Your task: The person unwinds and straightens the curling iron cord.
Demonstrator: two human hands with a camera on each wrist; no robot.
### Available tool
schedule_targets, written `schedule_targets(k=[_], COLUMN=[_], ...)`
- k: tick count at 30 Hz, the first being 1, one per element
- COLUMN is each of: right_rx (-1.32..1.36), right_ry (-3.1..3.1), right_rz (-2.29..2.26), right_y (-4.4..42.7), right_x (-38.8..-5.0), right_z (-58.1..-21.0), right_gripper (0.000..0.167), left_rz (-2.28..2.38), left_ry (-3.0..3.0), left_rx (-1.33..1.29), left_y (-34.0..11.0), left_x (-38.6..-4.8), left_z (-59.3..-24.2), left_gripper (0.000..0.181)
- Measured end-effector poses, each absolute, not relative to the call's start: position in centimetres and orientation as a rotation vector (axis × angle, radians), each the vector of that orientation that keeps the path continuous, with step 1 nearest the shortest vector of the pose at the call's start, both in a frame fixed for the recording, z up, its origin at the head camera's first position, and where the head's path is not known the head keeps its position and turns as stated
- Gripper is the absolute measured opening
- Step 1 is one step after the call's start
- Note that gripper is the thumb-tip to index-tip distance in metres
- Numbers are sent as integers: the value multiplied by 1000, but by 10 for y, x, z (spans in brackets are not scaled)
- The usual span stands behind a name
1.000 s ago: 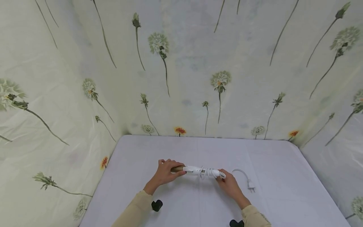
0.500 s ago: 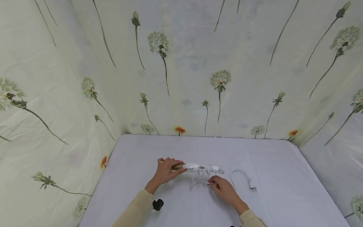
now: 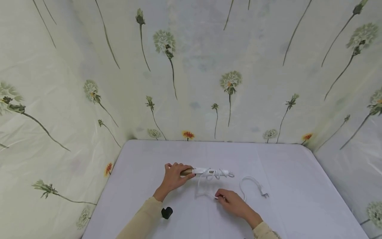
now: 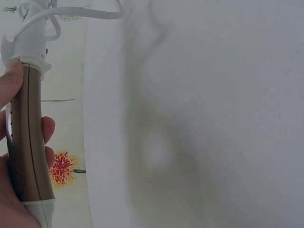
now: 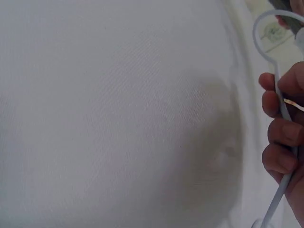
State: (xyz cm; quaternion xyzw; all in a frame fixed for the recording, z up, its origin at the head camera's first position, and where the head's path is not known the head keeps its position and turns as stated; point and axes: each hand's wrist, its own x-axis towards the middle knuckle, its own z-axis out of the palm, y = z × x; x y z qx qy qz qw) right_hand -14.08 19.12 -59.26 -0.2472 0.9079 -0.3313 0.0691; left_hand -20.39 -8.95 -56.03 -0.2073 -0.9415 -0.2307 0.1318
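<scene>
My wand is nearly level in the lower middle of the head view, my left hand curled round its brown length with the thumb by the white collar. My right hand, a little lower and to the right, grips the white cord. To do this well, I judge the left grip should be the quiet one, holding the wand level while the right leads the cord, taut enough for order but never tugged where it joins the wand. The coils round the white part look loose and uneven, so haste could snag them.

The brown part is smooth and gently curved, with a row of small dark dots; the white part looks like hard plastic. The cord is round and bends softly, arcing at lower right to its plug, prongs pointing right. The white cloth shows a fine weave. A black piece sits at lower left; the creased backdrop fills the upper frame, printed with dandelions.
</scene>
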Motion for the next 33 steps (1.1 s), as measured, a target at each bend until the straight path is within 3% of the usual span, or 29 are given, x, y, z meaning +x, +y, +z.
schedule_targets(k=[6, 18, 25, 33], right_rx=[-854, -1033, -1136, -915], right_ry=[2791, 2857, 2742, 2697], right_rz=[-983, -1375, -1650, -1844], right_y=[187, 193, 194, 192], right_x=[-140, -131, -127, -125], right_z=[-588, -579, -566, -520], right_gripper=[23, 4, 24, 20], left_rz=[-667, -686, -673, -662], left_ry=[-2729, -2738, -2744, -2731], left_rx=[-590, -582, -578, -573], left_y=[-91, -95, -95, -96], left_x=[-205, -205, -203, -205], left_z=[-559, -561, -564, -561], left_gripper=[39, 39, 38, 38])
